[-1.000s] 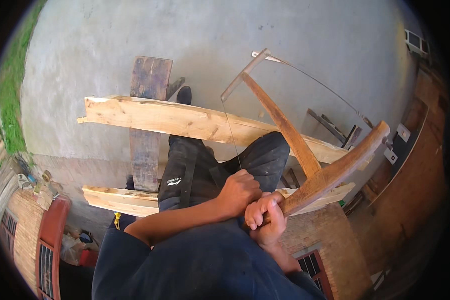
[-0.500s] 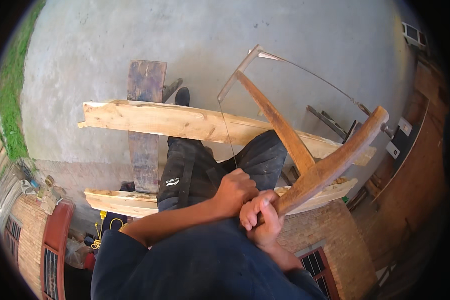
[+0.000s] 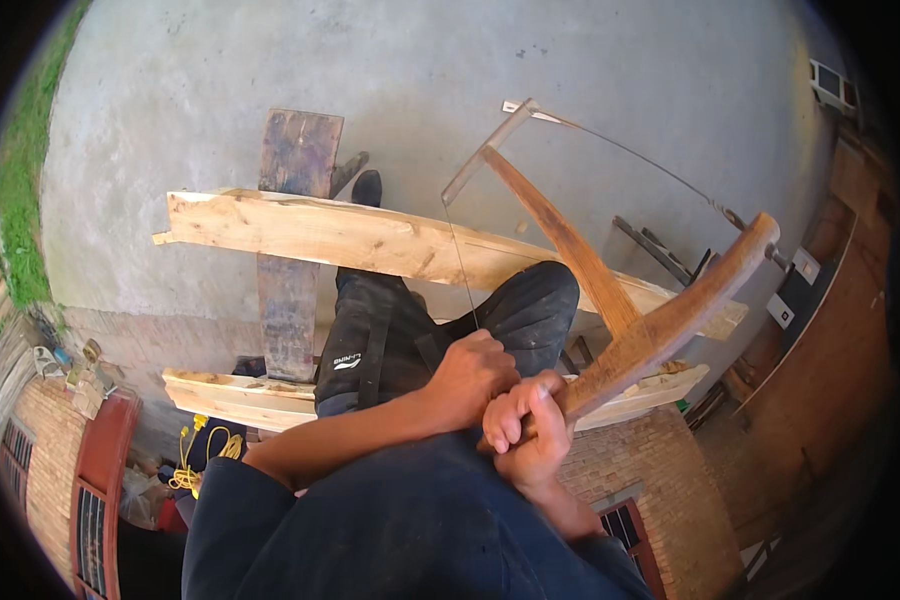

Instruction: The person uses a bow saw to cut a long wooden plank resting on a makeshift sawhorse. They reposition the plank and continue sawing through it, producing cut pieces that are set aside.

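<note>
Gripping the low end of a wooden frame saw's (image 3: 590,270) thick end arm (image 3: 670,328), the R hand (image 3: 527,425) has its fingers wrapped snugly round the wood. L hand (image 3: 473,378) sits right against it, fingers curled in where the blade (image 3: 458,250) runs down; prob. on the saw's handle there, but exact grip's hidden. Both hands bunched at one end, close to the torso, prob. b/c that's where the saw is best steered & kept from twisting. Saw reaches out over the far pale timber beam (image 3: 300,228), blade nearly edge-on & crossing it; can't tell if it's in the wood.

That beam lies across a dark weathered tabletop (image 3: 300,155), up off the concrete floor (image 3: 190,90), likely giving the blade room below. R knee (image 3: 538,295) is bent up against it, apparently w/ body wt. to stop it shifting; L leg (image 3: 355,370) passes under, dark shoe (image 3: 367,188) beyond, prob. for balance. 2nd beam (image 3: 235,400) is at the tabletop's near end, roughly parallel; on or under it, can't tell. Twisted cord (image 3: 642,161) & central stretcher (image 3: 532,205) should keep the blade taut. Yellow cable (image 3: 182,478) lies lower L, well apart.
</note>
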{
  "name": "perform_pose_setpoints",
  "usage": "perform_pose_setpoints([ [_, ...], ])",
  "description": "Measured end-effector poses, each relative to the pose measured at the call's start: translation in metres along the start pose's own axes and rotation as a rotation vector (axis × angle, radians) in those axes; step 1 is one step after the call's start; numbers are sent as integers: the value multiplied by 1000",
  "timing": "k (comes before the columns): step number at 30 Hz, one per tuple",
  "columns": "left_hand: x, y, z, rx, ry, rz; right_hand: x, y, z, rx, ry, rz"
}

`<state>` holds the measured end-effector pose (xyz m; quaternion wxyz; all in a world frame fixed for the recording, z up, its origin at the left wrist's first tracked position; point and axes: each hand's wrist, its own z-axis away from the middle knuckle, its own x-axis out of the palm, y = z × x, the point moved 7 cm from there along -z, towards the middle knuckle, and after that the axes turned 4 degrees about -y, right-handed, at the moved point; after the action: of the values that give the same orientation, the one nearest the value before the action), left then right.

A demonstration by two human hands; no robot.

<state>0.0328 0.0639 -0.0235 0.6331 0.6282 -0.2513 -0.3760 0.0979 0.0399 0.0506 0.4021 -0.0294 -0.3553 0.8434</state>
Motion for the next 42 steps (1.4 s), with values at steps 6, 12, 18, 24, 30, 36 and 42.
perform_pose_setpoints([
  [6, 11, -92, -12, -190, -22, 24, -27, 57, -82, 47, 91, 30],
  [12, -45, -139, -1, -169, -76, -375, -29, 68, -100, 79, 85, 62],
  [18, -99, -273, 30, -556, -322, -761, -24, 69, -103, 44, 98, 76],
  [24, -98, -281, 29, -585, -354, -700, -23, 68, -102, 48, 129, 139],
  [30, -100, -281, 28, -577, -359, -677, -26, 67, -106, 54, 118, 131],
  [36, -99, -279, 29, -594, -344, -682, -18, 66, -112, 78, 90, 97],
  [42, -98, -272, 31, -594, -342, -738, -14, 65, -112, 118, 76, 61],
])
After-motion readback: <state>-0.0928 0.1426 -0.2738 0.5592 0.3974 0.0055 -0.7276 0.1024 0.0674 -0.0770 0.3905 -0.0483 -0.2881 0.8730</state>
